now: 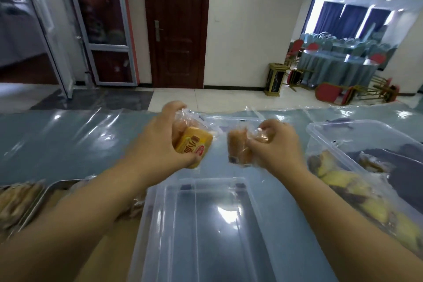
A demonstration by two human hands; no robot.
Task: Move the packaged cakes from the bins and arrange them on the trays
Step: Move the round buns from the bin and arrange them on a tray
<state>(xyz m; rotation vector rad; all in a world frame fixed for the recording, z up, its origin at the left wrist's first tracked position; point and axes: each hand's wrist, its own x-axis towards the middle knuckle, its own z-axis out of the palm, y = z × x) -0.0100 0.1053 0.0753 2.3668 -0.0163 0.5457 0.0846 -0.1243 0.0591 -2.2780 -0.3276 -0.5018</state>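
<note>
The left hand [160, 142] is gripping a yellow-labelled packaged cake [193, 143] with fingers curled round it. The right hand [274, 146] is pinching a clear-wrapped cake [239, 147] by its wrapper, and both cakes are hanging over the far end of the empty clear bin [147, 213]. The trays [42, 198] are lying at the bench's near-left edge, so the left hand is sitting nearer and the carry is probably heading leftward.

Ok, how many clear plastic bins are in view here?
3: an empty bin nearest the camera, a right bin holding packaged cakes, and a third bin mostly hidden behind the left hand and right hand; only its rim shows.
</note>
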